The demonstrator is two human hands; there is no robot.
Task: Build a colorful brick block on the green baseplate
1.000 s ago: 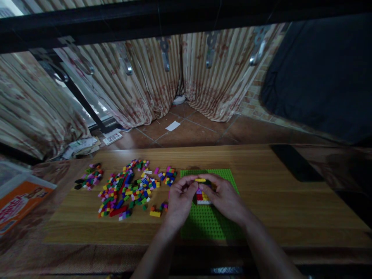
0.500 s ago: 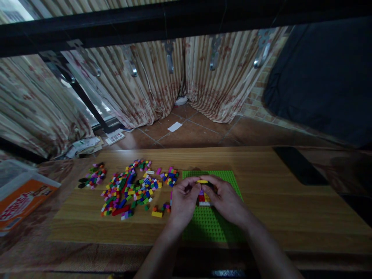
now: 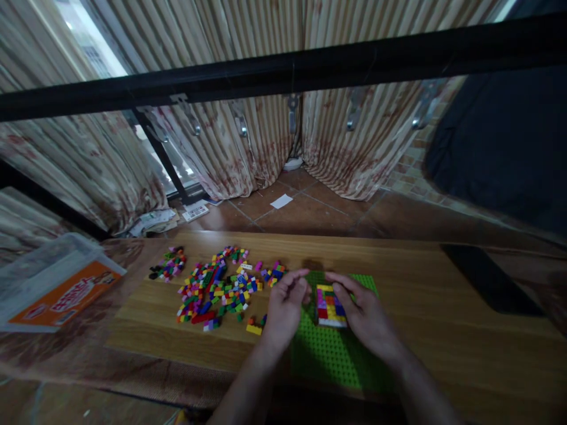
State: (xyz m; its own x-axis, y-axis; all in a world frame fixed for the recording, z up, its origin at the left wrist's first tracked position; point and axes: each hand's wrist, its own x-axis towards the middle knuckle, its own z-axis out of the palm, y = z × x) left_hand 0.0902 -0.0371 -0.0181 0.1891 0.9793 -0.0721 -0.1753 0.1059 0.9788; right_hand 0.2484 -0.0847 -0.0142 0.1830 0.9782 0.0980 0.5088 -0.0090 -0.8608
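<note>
My left hand (image 3: 286, 304) is over the left edge of a green studded baseplate (image 3: 341, 357). Its fingers are loosely bent, with the thumb apart from the index finger, and nothing shows in it. On the baseplate stands a block of toy bricks (image 3: 328, 307) in rows of yellow, pink, purple, red, orange and blue, with a white row along the near side. My right hand (image 3: 361, 304) is at the right side of this block. The index finger is stretched out and the thumb overlaps the block's right part, which it hides; whether it touches cannot be made out.
Many loose toy bricks (image 3: 217, 289) lie left on the wooden table (image 3: 420, 348). A yellow brick (image 3: 254, 329) lies near my left wrist. A dark flat slab (image 3: 489, 277) is at right, a clear box with an orange label (image 3: 66, 301) at left. A black rail (image 3: 266, 77) crosses beyond.
My hands, which were together around a yellow and dark piece, have come apart and uncovered the brick block. The piece no longer shows between them. The view has shifted.
</note>
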